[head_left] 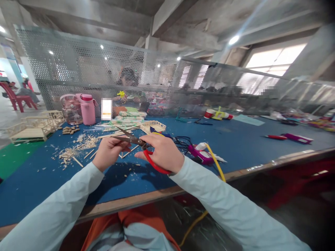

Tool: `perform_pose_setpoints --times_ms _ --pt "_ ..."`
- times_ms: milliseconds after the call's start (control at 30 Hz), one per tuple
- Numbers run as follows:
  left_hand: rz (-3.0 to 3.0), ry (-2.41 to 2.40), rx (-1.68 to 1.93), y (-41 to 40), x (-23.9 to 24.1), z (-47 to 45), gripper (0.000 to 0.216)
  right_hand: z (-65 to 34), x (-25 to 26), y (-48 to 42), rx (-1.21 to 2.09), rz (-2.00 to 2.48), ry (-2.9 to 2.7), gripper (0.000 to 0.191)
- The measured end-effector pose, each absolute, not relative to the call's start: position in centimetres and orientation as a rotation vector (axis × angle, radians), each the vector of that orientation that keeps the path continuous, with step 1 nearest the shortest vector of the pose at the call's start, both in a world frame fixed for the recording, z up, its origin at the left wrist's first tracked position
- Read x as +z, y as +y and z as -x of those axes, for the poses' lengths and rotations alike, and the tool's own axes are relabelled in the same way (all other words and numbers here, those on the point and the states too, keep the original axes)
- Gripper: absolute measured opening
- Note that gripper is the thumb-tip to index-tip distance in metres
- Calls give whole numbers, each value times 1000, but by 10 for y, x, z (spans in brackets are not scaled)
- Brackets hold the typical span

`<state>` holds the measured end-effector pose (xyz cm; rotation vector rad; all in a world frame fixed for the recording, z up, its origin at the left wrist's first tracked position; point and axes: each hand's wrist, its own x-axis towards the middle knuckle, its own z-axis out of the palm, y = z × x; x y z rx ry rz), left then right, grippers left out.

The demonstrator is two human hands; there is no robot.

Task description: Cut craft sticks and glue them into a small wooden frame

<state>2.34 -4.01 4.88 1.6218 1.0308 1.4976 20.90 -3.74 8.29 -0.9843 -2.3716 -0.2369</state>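
Observation:
My right hand [167,150] is closed around the red-handled scissors [151,161]. Their metal blades are spread apart and point left, over my left hand [108,151]. The fingers of that left hand are curled into a pinch close to the blades; what they grip is mostly hidden. Just beyond both hands lie a few thin wooden sticks [130,151] on the blue tabletop [115,188]. A small wooden frame with raised sides [153,127] sits farther back, beside a pile of sticks with green-marked wrapping [128,120].
Cut wood bits [89,142] litter the left side, near peanuts [69,130], a pink flask [88,111] and a clear jug [72,111]. Wooden models [31,129] stand far left. At right, a purple glue gun [201,156] trails a yellow cord [216,164]. Perforated metal panels [91,69] line the back.

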Motion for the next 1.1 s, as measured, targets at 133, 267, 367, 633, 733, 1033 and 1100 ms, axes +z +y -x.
perform_pose_setpoints --times_ms 133,267,367,633,733,1033,1100 --pt "-1687 1063 1487 -39 47 -22 16 -211 79 -34 -240 962 -2409 42" --pt "-1666 1036 1469 -39 49 -22 17 -212 79 -33 -229 966 -2432 47" --pt "-1639 1027 1480 -39 51 -23 17 -212 81 -34 -290 942 -2415 54" --pt "-1528 976 1505 -42 53 -25 28 -213 88 -36 -207 896 -2438 57" --pt "-1519 966 1502 -43 55 -26 29 -214 88 -36 -179 890 -2440 56" --pt "-1567 931 1513 -41 50 -25 27 -211 89 -40 -179 903 -2447 58" --pt "-1522 928 1518 -41 50 -26 29 -210 89 -39 -212 902 -2453 59"
